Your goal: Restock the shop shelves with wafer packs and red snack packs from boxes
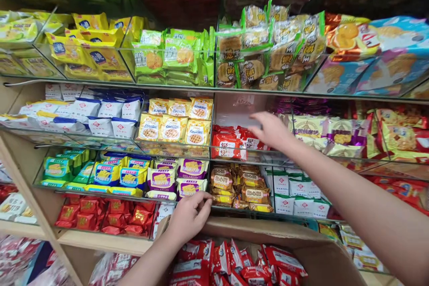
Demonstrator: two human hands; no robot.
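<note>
My right hand (270,130) reaches into a middle-shelf compartment, its fingers spread at the right side of a low pile of red packets (229,145). Nothing shows in its grasp. Lower down, my left hand (192,214) is closed, its fingertips pressed together near the front edge of the bottom row, left of the brown packets (223,181). Whether it pinches anything is too small to tell. Beneath both hands stands an open cardboard box (321,254) with many red packets (231,261) inside.
Glass dividers and front panels edge each shelf. Yellow cookie packets (172,127) sit left of the red pile, purple and cream packets (342,132) to its right. Green packets (182,56) fill the shelf above. Red square packets (115,214) lie at the lower left.
</note>
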